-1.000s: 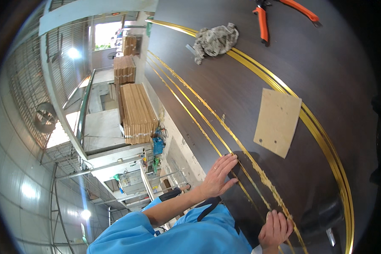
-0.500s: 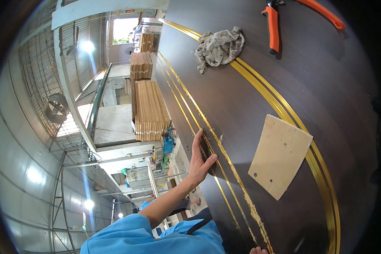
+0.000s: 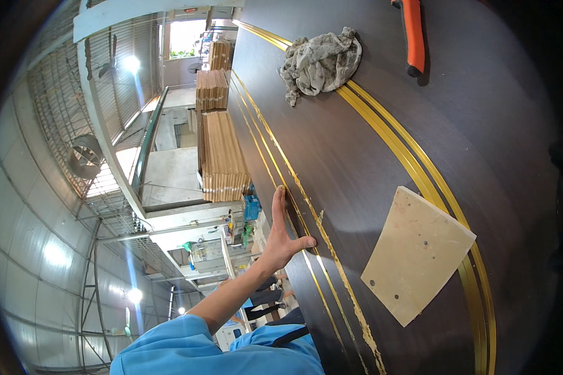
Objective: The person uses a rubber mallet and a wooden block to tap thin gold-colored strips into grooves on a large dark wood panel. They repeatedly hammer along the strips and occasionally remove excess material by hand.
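My left hand point(image 3: 288, 237) rests on a large dark brown panel point(image 3: 331, 147), its index finger stretched out and its thumb spread to the right. It holds nothing that I can see; its other fingers are mostly hidden. Under and beside it run thin gold lines point(image 3: 322, 265) set into the panel. The rightmost line point(image 3: 341, 272) is edged with ragged, crumbly yellowish residue. To the right lies a beige, roughly rectangular board point(image 3: 416, 256) with a few dark spots, its corner over loose gold strips point(image 3: 400, 147). My right hand is out of view.
A crumpled grey rag point(image 3: 322, 62) lies across the gold strips farther up the panel. An orange tool handle point(image 3: 413, 37) is at the top right. Beyond the panel's left edge stand stacks of brown boards point(image 3: 222, 156) and a blue container point(image 3: 251, 206).
The view has shifted, so the beige board sits lower and the second orange handle is out of sight. My right hand's fingertips, at the bottom edge before, have left the view.
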Motion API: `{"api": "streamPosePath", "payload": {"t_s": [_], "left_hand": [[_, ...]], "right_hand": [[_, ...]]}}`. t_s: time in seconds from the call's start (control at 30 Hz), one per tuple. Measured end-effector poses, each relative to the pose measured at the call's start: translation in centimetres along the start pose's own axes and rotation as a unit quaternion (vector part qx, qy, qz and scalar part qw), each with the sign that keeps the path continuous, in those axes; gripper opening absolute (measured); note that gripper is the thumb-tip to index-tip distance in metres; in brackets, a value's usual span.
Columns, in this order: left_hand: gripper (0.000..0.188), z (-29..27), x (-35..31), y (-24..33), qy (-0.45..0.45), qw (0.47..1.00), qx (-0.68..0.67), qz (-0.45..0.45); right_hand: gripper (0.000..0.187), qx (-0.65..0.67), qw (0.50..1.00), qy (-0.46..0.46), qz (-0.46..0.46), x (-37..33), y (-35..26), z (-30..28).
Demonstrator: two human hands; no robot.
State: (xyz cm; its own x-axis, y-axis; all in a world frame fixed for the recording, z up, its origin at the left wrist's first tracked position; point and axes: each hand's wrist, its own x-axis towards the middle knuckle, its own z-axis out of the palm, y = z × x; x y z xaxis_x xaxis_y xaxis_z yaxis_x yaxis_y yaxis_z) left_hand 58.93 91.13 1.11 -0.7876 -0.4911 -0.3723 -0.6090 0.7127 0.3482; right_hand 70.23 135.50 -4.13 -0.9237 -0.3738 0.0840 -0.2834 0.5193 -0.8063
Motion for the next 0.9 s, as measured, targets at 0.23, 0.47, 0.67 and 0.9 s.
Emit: {"api": "streamPosePath", "payload": {"t_s": [0.23,0.47,0.67,0.9], "left_hand": [[0.159,-0.1,0.0,0.9,-0.002,0.999,-0.011,-0.032],[0.14,-0.2,0.0,0.5,0.055,0.998,-0.01,0.038],[0.126,4.2,-3.0,9.4,0.003,0.978,-0.147,0.15],[0.119,10.0,-5.0,18.1,0.076,0.972,-0.046,0.218]], "right_hand": [[0.022,-0.02,1.0,0.008,-0.016,0.1,-0.6,0.1],[0.037,-0.079,0.996,0.016,-0.024,0.0,-1.6,0.5],[0.036,-0.081,0.992,0.096,0.028,-0.6,-4.0,-2.6],[0.043,-0.389,0.913,0.085,0.085,-0.4,-1.4,-11.1]]}}
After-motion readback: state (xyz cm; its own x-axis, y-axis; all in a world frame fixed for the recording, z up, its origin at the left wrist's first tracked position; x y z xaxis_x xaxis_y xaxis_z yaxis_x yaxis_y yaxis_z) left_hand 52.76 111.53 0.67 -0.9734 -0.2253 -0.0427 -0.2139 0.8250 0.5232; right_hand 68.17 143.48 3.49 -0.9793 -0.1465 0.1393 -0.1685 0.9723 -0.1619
